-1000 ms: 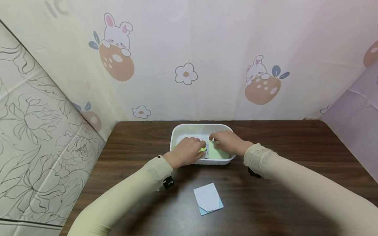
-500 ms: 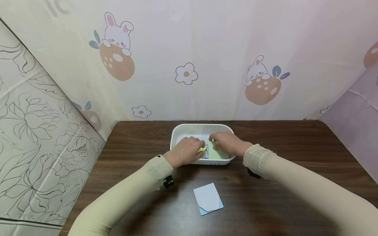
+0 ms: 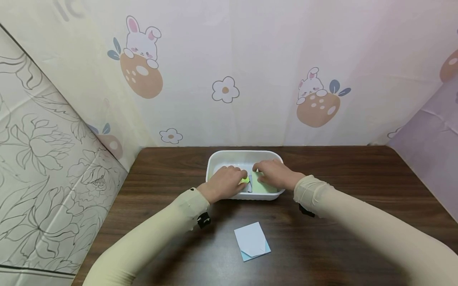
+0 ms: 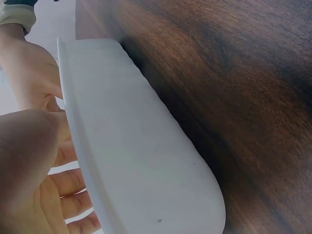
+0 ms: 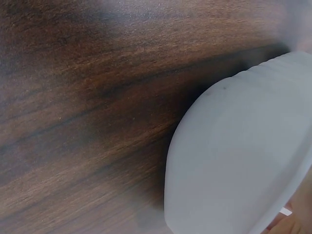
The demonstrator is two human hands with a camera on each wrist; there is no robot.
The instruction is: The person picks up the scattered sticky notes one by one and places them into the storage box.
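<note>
In the head view, both hands reach over the near rim of a white plastic tray (image 3: 214,157). My right hand (image 3: 274,174) pinches a light green square of paper (image 3: 262,184) at its upper edge, thumb on the near face and fingers over the top. My left hand (image 3: 224,183) bends down into the left half, beside a small yellow-green piece (image 3: 245,180) and a greyish-white slip (image 3: 250,186). I cannot tell whether its fingertips hold anything. In the left wrist view, the outer wall (image 4: 122,126) of the tray hides the left fingertips.
A pale, folded-looking paper square (image 3: 251,239) with a light blue layer under it lies on the dark wooden table (image 3: 322,246) in front of the tray. Behind the table hangs a printed curtain (image 3: 264,115). Black wrist cameras (image 3: 204,220) sit under both sleeves.
Both hands stay in the tray and shift only very slightly to the left. The tray and the paper square on the table look unmoved.
</note>
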